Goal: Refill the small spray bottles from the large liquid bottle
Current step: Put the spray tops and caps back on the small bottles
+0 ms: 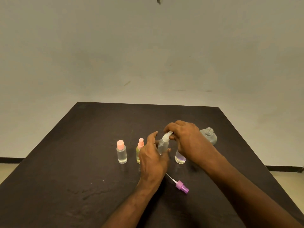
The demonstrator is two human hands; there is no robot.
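Leftmost on the dark table (65,162) stands a clear bottle with a pink cap (121,152), upright and apart from the rest; just right of it is a yellowish bottle with a pink spray top (140,149), partly hidden behind the left hand (153,155). That hand reaches in from below, wrist low over the table, its thumb and fingers curled round the body of a clear spray bottle (162,145), which it holds tilted, the top leaning to the right. The right hand (185,139) comes across from the lower right, forearm slanting over the table, knuckles up, its fingertips pinching the bottle's white spray head (168,134); by my reading it is twisting that head, though whether on or off cannot be told. Beneath the right hand an open bottle with a purple tint (180,157) stands without its top, and its purple spray head (181,186) lies on its side nearer the person, tube pointing up-left. Farthest right the large liquid bottle (209,135) stands uncapped behind the right wrist. The risks look plain: the right forearm hangs close over the open purple bottle and could knock it over, the tilted bottle could spill if its head comes free, and a backward sweep of the wrist could tip the uncapped large bottle.
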